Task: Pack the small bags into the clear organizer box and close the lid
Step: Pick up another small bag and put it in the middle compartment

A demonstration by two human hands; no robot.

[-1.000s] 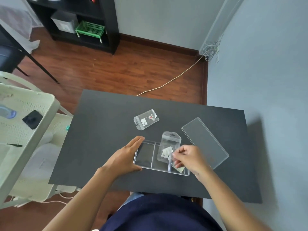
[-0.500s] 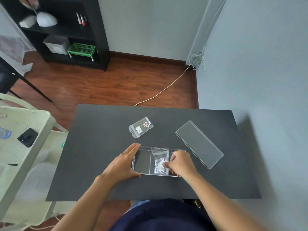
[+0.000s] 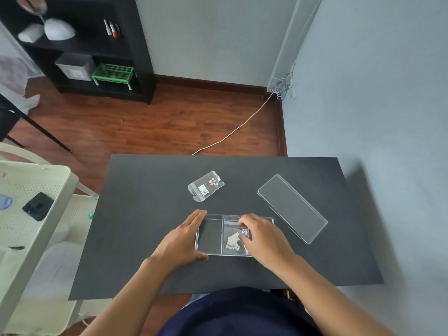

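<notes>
1. The left hand [image 3: 180, 241] lies flat against the left end of the clear organizer box [image 3: 209, 235], fingers straight and spread open along its wall, thumb at the near corner.
2. The right hand [image 3: 263, 235] reaches over the right part of the box, fingers curled down onto a small bag of white pieces [image 3: 234, 238]; whether they pinch it or only press it I cannot tell.
3. That bag lies in the box's middle compartment; the left compartment beside it shows only the dark counter [image 3: 145, 214] through its floor.
4. The right compartment is hidden under the right hand.
5. A second small bag [image 3: 206, 186], holding red and white pieces, lies on the counter beyond the box, apart from it.
6. The clear lid [image 3: 292, 208] lies flat and askew to the right of the box, off it.
</notes>
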